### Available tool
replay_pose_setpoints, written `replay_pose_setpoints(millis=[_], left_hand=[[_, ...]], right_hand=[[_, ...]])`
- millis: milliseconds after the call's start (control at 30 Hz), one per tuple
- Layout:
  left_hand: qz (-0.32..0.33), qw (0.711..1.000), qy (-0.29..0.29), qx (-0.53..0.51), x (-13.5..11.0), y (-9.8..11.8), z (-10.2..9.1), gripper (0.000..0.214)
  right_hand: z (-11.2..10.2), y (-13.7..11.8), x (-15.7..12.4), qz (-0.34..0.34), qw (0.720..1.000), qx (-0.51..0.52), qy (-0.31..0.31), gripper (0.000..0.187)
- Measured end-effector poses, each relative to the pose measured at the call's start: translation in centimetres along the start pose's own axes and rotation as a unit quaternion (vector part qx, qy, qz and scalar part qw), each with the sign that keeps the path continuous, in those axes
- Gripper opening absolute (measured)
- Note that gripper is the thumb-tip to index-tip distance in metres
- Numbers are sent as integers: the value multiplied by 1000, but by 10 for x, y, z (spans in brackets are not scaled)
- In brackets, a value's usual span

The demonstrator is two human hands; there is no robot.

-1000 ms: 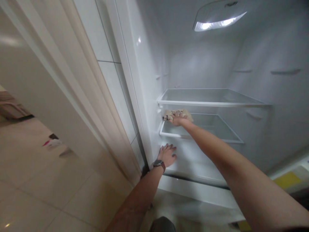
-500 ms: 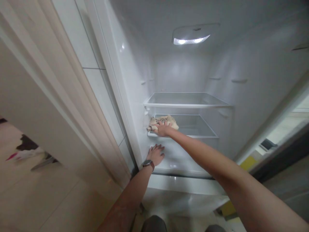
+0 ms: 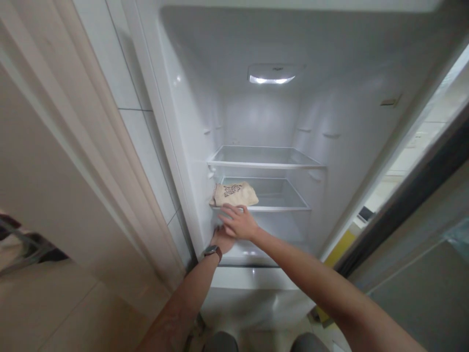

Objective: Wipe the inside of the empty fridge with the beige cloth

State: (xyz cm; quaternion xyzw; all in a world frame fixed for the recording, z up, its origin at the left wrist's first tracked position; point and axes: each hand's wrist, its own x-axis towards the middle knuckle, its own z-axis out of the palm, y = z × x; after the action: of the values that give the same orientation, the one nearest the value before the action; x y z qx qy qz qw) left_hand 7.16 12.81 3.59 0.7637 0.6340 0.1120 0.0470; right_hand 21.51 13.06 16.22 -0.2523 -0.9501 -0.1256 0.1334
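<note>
A beige cloth (image 3: 234, 194) with a dark print lies at the front left of the lower glass shelf (image 3: 282, 208) inside an open white fridge. My right hand (image 3: 238, 222) hovers just below and in front of that shelf, fingers spread, off the cloth and holding nothing. My left hand (image 3: 221, 240), with a watch on the wrist, rests on the ledge under the shelf at the fridge's left wall. My right hand covers most of its fingers.
An upper glass shelf (image 3: 264, 164) sits above, and a lamp (image 3: 271, 78) glows in the fridge ceiling. A tiled wall (image 3: 135, 146) and a pale door frame (image 3: 73, 146) stand left. The fridge door edge (image 3: 406, 195) runs along the right.
My right hand has let go of the cloth and pulled back toward me, leaving it on the lower shelf. The camera has drawn away from the fridge.
</note>
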Motion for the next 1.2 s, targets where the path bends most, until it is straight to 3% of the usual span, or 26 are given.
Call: replay_pose_setpoints(millis=[67, 100, 167, 267, 367, 567, 800, 933, 1033, 1100, 1200], left_hand=[[-2, 1000, 5, -4, 0, -1, 1, 54], [-5, 1000, 6, -8, 0, -1, 2, 54], [-12, 1000, 2, -17, 0, -3, 2, 56], [-24, 999, -4, -30, 0, -5, 2, 59], [-25, 999, -3, -30, 1, -5, 1, 59], [-19, 1000, 7, -20, 0, -5, 2, 58], [-19, 1000, 1, -14, 1, -6, 1, 58], [-15, 999, 47, -10, -7, 0, -5, 46], [22, 996, 83, -8, -20, 18, -15, 44], [80, 992, 100, -14, -24, 38, -27, 44], [190, 975, 113, -4, -15, 74, -65, 43]], right_hand=[[19, 5, -29, -19, 999, 10, -48, 44], [28, 10, -44, 15, 997, 17, -72, 42], [46, 21, -73, 151, 982, 30, -107, 43], [67, 36, -111, 350, 924, 57, -143, 53], [79, 42, -131, 434, 884, 79, -155, 56], [88, 28, -123, 485, 853, 74, -178, 68], [83, 26, -121, 448, 866, 110, -194, 71], [80, 24, -120, 456, 863, 114, -183, 69], [79, 23, -119, 461, 862, 124, -170, 68], [81, 23, -119, 462, 863, 128, -157, 68], [84, 23, -120, 460, 867, 128, -145, 67]])
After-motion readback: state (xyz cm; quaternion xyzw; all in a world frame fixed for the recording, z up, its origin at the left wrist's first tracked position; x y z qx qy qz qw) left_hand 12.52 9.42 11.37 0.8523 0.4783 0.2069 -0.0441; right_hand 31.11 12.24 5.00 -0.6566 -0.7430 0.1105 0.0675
